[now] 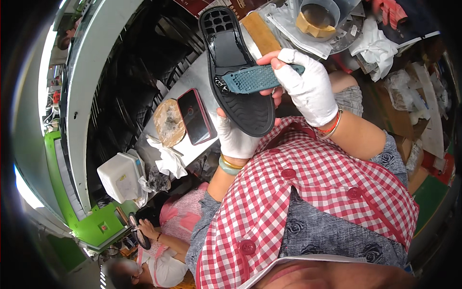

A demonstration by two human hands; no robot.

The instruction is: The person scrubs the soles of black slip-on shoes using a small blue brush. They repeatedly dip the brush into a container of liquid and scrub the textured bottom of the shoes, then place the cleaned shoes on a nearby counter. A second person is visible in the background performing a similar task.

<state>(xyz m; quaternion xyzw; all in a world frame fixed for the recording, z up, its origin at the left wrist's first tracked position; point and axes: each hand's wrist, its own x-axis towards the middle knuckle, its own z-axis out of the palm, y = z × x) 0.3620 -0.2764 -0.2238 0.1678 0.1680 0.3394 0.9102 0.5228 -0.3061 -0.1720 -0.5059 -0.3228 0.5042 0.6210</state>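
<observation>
Grey metal worktable (192,79) runs beyond the fingertips of both hands, cluttered on the far side.

Black moulded rubber sandal sole (240,91), tread side up, heel end pointing away; toe end rests in the left hand (236,137), white cotton glove, fingers curled under and around the sole's near edge, holding it.

Right hand (308,89), white glove with bare fingertips, closed on one end of a teal perforated rubber strap (255,79); thumb on top, fingers below. Strap lies across the sole's middle, its free end touching a small metal buckle (222,86) at the sole's left edge.

Left of the left-hand fingers: black smartphone with a red case (196,116), flat on the table; just beyond it, round brown disc wrapped in clear film (168,123).
</observation>
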